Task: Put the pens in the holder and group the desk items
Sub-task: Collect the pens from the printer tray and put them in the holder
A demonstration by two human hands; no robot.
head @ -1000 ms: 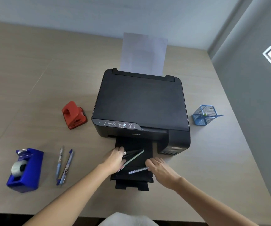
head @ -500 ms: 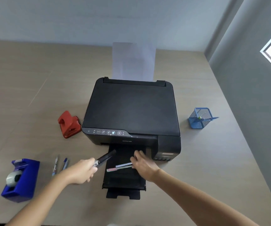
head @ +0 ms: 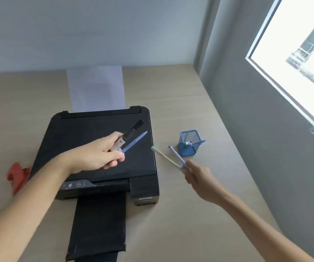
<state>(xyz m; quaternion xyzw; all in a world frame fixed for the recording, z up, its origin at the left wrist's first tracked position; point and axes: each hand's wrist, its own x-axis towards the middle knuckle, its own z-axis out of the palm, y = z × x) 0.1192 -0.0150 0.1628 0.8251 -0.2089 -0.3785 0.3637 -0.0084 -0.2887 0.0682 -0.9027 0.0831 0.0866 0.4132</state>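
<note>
My left hand (head: 97, 155) hovers over the black printer (head: 88, 148), shut on a black marker (head: 133, 128) and a blue pen (head: 135, 141) that point up and right. To the right of the printer, my right hand (head: 197, 175) is shut on a green pen (head: 164, 157) and a purple pen (head: 177, 155), their tips aimed at the holder. The blue mesh pen holder (head: 188, 143) stands on the desk just beyond those tips, with a pen or two inside leaning over its rim.
A red hole punch (head: 16, 176) lies left of the printer, partly behind my left forearm. White paper (head: 95, 87) stands in the printer's rear feed. The output tray (head: 97, 227) sticks out toward me. A grey wall and a window close off the right side.
Both hands lifted pens off the output tray. The left hand rose over the printer lid, the right hand swung right toward the holder. The view turned right, so the tape dispenser left the frame.
</note>
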